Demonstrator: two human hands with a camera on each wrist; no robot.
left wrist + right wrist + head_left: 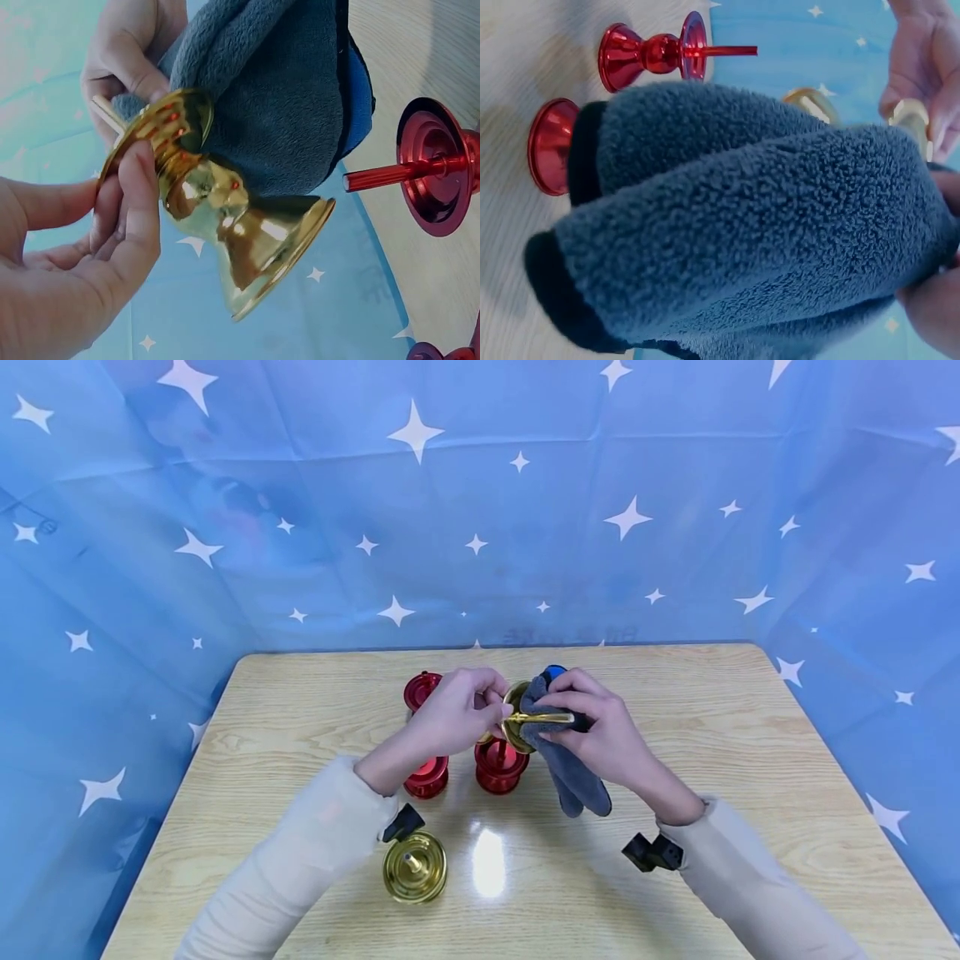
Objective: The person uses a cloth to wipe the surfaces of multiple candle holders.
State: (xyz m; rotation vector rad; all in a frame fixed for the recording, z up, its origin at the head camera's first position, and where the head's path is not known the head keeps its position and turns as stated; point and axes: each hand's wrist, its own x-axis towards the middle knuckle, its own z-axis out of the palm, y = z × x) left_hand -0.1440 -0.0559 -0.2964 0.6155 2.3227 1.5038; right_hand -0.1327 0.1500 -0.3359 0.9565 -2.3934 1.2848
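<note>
Wooden table (712, 827) bears two red candlesticks (501, 766) mid-table and one gold one (414, 867) nearer, left. A second gold candlestick (217, 199), shiny with a flared base and thin spike, is held on its side above the red pair. The left hand (450, 714) pinches its dish rim; the right hand (600, 735) grips a grey cloth (570, 768) against it.
</note>
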